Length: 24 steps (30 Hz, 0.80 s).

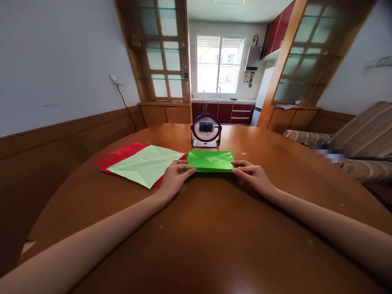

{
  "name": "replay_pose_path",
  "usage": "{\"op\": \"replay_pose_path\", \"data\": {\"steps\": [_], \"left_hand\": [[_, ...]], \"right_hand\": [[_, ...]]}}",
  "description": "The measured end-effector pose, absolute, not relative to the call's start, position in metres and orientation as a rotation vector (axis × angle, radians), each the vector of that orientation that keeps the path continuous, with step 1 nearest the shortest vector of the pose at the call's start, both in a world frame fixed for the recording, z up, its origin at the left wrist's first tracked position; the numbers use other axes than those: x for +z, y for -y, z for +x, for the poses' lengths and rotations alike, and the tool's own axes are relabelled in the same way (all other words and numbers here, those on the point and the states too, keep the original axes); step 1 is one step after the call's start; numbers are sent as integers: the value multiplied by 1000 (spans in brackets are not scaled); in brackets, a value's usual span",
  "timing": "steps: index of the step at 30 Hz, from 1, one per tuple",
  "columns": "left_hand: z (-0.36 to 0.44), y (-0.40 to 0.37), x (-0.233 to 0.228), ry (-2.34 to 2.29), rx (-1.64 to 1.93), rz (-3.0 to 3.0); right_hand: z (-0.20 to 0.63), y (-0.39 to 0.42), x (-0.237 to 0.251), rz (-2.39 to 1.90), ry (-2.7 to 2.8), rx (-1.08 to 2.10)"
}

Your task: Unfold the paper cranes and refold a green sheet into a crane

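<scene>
Fingers [183,166] and thumb of the left hand [173,176] are closed on the left end of a creased green paper [211,160], while the right hand [255,176] pinches its right end the same way. The paper lies between the hands, near the middle of a brown wooden table [199,228] with a rounded far edge and a soft shine. Just left of it, a pale green sheet [139,164] rests at a slant over red paper [118,158]. Beyond the green paper stands a small purple fan [205,128], upright and facing the hands. On the left, a black cord [125,104] hangs from a wall socket [115,80] above wood panelling [88,141]. Wooden shelves with glass ledges flank the kitchen opening, left [165,47] and right [312,49]. Through it show dark red cupboards [211,109], a bright window [220,65] and a water heater [253,59]. A striped sofa [364,130] sits at the right.
</scene>
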<state>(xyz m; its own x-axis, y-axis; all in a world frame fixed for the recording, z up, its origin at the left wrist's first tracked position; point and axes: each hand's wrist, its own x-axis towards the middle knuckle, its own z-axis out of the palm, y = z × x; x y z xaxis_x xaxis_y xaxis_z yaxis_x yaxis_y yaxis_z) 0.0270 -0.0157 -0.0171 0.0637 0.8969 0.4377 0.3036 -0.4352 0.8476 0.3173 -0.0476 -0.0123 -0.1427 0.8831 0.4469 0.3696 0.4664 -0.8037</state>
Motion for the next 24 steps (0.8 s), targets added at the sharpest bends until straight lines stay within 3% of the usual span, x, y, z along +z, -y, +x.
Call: {"op": "replay_pose_path", "data": {"steps": [7,19,24], "left_hand": [[23,17,-8,-1247,1379,1755],[6,24,6,-1354,1088,2071],[-3,25,6,-1334,913,2017]], "right_hand": [[316,51,-14,-1034,1819,457],[327,61,-12,-1028,2211,-394],[330,59,-17,-1132,2267,-272]]}}
